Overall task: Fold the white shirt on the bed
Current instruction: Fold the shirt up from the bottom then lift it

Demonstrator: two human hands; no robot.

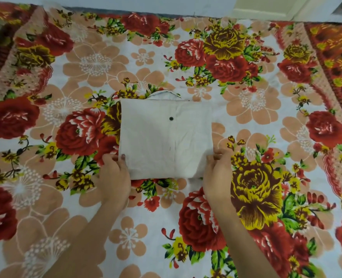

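The white shirt (164, 139) lies in the middle of the bed as a compact folded rectangle, a dark button showing on top and its collar peeking out at the far edge. My left hand (115, 173) grips the shirt's near left corner, thumb on top of the cloth. My right hand (216, 173) holds the near right corner, fingers curled around the folded edge. Both forearms reach in from the bottom of the view.
The bed is covered by a floral sheet (256, 121) with red, yellow and peach flowers, spreading wide on all sides of the shirt. A pale wall and a door frame (266, 7) run along the far edge of the bed.
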